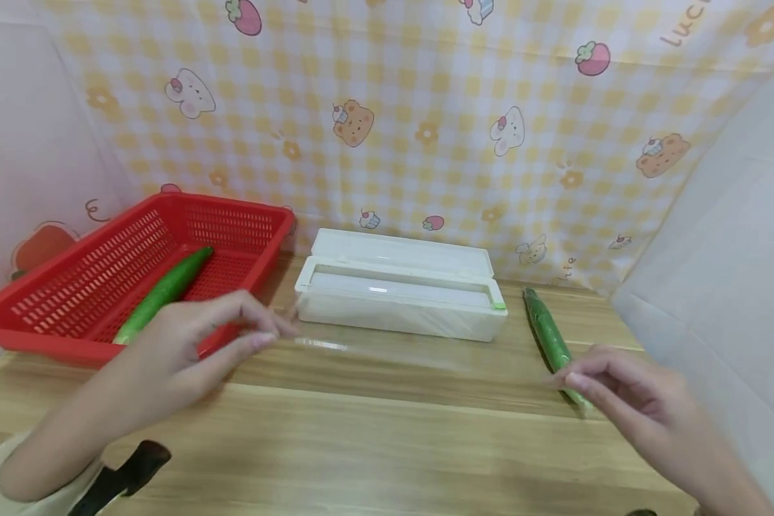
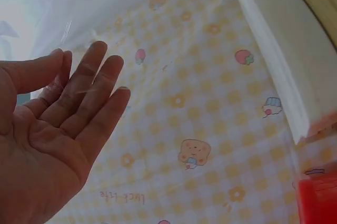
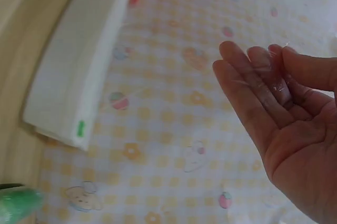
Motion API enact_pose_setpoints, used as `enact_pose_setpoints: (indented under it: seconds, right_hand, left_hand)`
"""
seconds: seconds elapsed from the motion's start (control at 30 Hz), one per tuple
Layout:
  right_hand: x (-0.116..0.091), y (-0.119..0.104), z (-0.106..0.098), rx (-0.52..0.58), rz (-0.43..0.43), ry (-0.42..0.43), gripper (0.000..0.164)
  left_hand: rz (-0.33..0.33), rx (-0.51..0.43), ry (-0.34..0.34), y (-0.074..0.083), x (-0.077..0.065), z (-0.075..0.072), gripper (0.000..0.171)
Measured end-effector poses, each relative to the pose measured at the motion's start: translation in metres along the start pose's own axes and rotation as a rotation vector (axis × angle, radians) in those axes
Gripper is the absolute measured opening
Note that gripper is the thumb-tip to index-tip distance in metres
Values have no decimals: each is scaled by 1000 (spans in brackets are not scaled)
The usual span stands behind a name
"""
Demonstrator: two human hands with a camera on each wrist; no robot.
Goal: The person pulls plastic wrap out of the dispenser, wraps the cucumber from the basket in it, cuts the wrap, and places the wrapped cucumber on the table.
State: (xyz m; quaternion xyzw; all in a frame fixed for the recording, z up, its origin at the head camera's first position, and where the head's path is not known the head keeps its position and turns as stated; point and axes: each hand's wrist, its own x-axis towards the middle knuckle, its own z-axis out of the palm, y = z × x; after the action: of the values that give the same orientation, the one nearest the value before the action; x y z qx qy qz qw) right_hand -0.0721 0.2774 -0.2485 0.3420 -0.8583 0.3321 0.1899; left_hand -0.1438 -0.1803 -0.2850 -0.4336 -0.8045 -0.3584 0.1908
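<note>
A sheet of clear plastic wrap (image 1: 413, 355) stretches between both hands in front of the white wrap dispenser box (image 1: 400, 312), whose lid is raised. My left hand (image 1: 190, 351) pinches its left side between thumb and index finger, close to the red basket. On the other side, my right hand (image 1: 645, 412) pinches the right edge the same way. Both wrist views show film across the fingers of the left hand (image 2: 68, 113) and the right hand (image 3: 289, 119). Partly behind the right fingertips lies a cucumber (image 1: 547, 326) with a shiny, wrapped-looking surface.
A red plastic basket (image 1: 45, 347) stands at the left with another cucumber (image 1: 170, 283) inside. Behind the wooden table (image 1: 374, 459) hangs a yellow checked cloth (image 1: 426, 172). White sheeting (image 1: 716, 272) closes off the right side.
</note>
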Motion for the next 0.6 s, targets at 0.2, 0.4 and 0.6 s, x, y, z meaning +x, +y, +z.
enact_pose_setpoints:
  seconds: [0.2,0.4,0.6]
  right_hand:
    - [-22,8,16,-46,73,-106,38]
    - [-34,26,37,78,33,-243,37]
    - [-44,46,62,123,-72,-366,25]
  left_hand:
    - [-82,-55,-142,50,-6,4,28]
    - [-72,-159,-303,30,-24,25,15]
    - [-68,-125,-407,16,-37,49,6]
